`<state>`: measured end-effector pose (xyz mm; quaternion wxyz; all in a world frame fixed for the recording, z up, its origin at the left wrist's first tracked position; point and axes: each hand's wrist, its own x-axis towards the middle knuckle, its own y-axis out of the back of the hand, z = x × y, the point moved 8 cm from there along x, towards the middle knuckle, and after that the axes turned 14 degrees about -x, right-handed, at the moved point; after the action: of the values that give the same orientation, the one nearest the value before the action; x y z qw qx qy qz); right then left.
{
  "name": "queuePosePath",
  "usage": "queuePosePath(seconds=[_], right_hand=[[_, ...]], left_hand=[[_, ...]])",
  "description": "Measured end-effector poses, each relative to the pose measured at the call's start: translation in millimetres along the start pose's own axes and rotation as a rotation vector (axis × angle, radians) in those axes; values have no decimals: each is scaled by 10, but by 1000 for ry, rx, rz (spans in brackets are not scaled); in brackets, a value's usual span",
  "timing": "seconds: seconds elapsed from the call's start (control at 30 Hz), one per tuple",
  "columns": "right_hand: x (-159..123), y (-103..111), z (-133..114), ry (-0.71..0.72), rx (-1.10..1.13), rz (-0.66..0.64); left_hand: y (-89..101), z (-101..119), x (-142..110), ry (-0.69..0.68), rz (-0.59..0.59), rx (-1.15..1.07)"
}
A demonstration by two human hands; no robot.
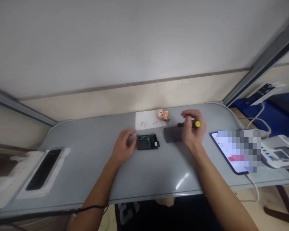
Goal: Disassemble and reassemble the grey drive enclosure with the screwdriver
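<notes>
Holding a slim, round-ended screwdriver (197,124)

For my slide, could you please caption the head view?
Left hand beside an exposed circuit board; right hand holding a yellow-ended tool.

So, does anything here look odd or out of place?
The orange-white figurine at the edge of the white sheet looks oddly playful near an exposed circuit board. No clear spill or damage shows.
</notes>
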<state>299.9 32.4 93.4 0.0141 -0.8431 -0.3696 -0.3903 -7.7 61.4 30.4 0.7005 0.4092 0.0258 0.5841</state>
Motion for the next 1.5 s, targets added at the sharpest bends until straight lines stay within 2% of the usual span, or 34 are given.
queuePosePath(seconds=[0.1,0.2,0.3,0.37,0.47,0.6,1.03,1.27,1.5], right_hand=[[8,3,261,-219,2,54],[-71,-170,482,-421,11,-41],[-159,-366,571,-480,26,-147],[-202,-466,598,-480,35,-200],[-233,-545,634,-486,38,-251],[-226,-546,654,-503,-5,-287],[-256,-575,636,-542,-27,-357],[-240,-569,612,-514,-36,-354],[-223,-526,627,-547,-37,-316]], left_hand=[[-64,155,29,-54,-51,17],[-297,317,105,-106,-265,43],[-510,397,177,-115,-452,45],[-583,400,202,-108,-506,31],[-591,354,193,-94,-486,-11],[-538,282,142,-70,-428,-55],[-533,273,145,-44,-447,-72],[-562,279,147,-46,-469,-76],[-581,262,147,-45,-425,-77]])
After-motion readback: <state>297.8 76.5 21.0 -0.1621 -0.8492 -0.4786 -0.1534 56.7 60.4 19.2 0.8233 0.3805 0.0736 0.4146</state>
